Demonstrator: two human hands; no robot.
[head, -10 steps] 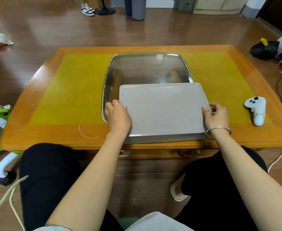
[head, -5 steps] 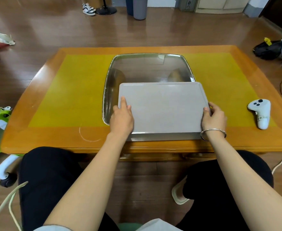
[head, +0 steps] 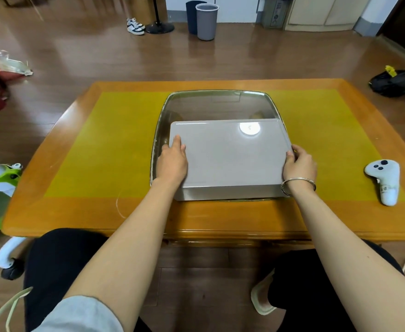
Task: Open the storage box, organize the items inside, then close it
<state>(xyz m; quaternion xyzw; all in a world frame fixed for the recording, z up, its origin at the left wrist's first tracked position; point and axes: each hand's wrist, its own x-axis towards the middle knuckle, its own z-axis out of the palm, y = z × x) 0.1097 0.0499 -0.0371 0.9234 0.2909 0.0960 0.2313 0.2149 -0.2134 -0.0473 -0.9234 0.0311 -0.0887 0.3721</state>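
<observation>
A flat grey storage box (head: 230,159) lies with its lid closed on the near middle of the table, partly over an oval glass inset (head: 220,106). My left hand (head: 172,164) rests on the box's left edge, with one finger stretched flat on the lid and the others over the side. My right hand (head: 300,164), a silver bangle on its wrist, grips the box's right edge. What is inside the box is hidden.
The low wooden table (head: 101,149) has a yellow top. A white game controller (head: 385,180) lies at its right. On the floor beyond are two bins (head: 206,21), shoes (head: 135,26) and a black bag (head: 390,82). My knees sit under the near edge.
The box has slid a little away from the table's near edge. My left hand has moved from the side up onto the lid's left edge. My right hand stays on the right edge.
</observation>
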